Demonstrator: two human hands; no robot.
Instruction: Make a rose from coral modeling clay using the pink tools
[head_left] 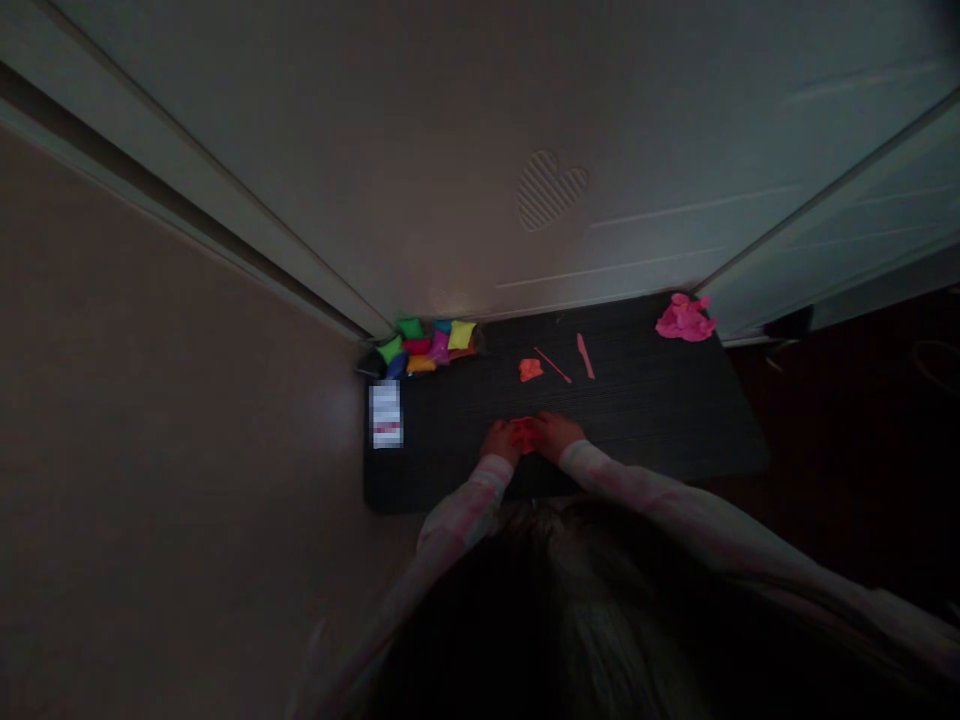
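Note:
Low over the near edge of a dark tabletop, my left hand and my right hand meet from both sides on a bright red piece of modelling clay. The fingers of both hands are closed on it and hide part of its outline. Just beyond them lies a small orange-red lump of clay. Beside that lump are a thin pink stick tool and a flat pink knife-shaped tool.
Several coloured clay packets are heaped at the table's far left corner. A blurred white card or phone lies in front of them. Crumpled pink material sits at the far right. A pale panel with a heart rises behind the table.

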